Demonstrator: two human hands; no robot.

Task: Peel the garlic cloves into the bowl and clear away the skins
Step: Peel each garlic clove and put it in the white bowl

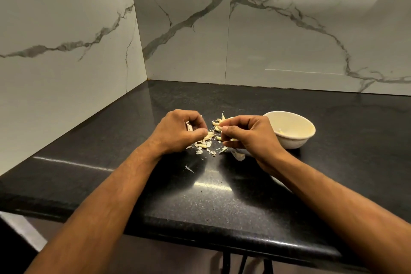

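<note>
The bowl is cream-white and round, and it stands upright on the black counter, toward the right side and nearer the back wall than the front edge. Inside it, at the left part of the bottom, a few pale peeled cloves lie. The garlic skins are thin, whitish and papery; they lie scattered in a loose pile on the counter to the left of the bowl, around the middle of the counter. One small flake lies apart, closer to the front edge. Some unpeeled cloves rest at the back of the pile.
</note>
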